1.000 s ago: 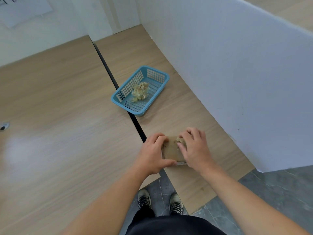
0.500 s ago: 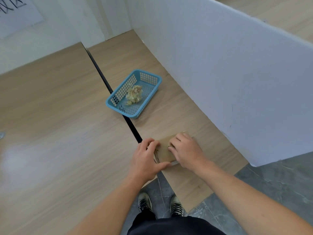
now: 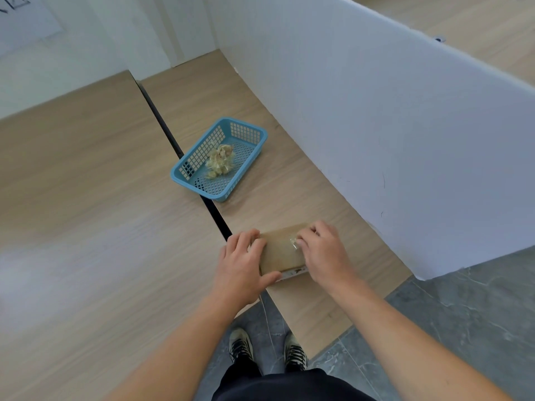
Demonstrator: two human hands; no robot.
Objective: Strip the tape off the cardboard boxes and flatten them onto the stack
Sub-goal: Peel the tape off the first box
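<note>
Box work, lower centre of frame: cardboard box (image 3: 282, 250) lies flat on tabletop (image 3: 289, 175) near front edge. Left hand (image 3: 241, 266) clamps box, fingers curled round left side, thumb along near edge, likely pinning it against pull. Right hand (image 3: 324, 253) rests on top, fingers curled, pinching clear tape (image 3: 293, 243) end to peel. Blue basket (image 3: 212, 197) at frame centre holds crumpled tape wad (image 3: 220, 162), within reach for scraps.
</note>
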